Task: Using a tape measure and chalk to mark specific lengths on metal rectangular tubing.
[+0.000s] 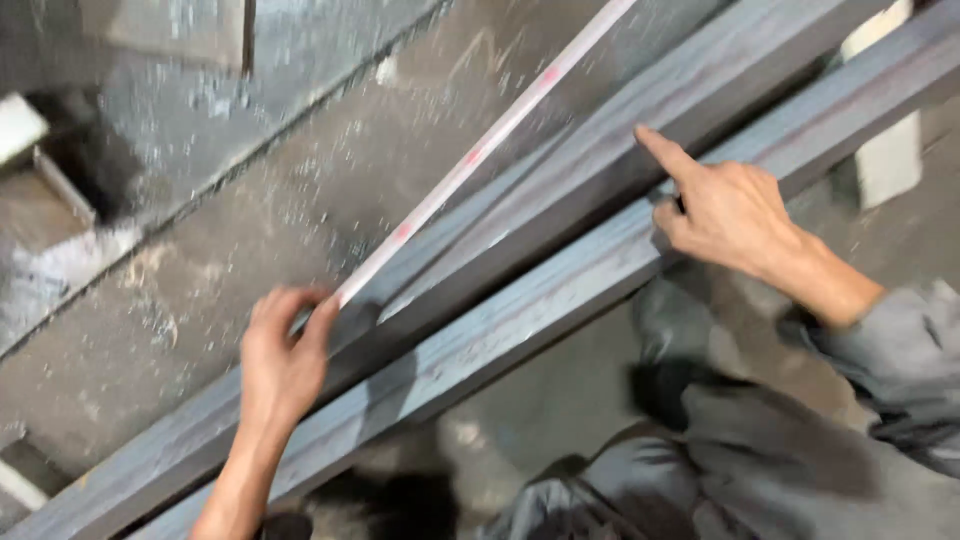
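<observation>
**Tape Laid Along Steel Bars**

Dusty grey concrete floor point(250, 230) lies beneath. White flexible measuring tape with red marks point(480, 150) looks light, springy and thin; best held by pinching its end. Its long axis runs from lower left to upper right, over long grey flat steel bars point(560, 290), likely heavy and rigid. Left hand point(280, 365) pinches the tape's lower end. Right hand point(725, 215) holds nothing, forefinger extended, resting on the bars.

My left hand point(283, 357) pinches a white measuring tape point(480, 150) stretched along grey steel beams point(520, 310); my right hand point(725, 210) rests there, index finger extended.
</observation>
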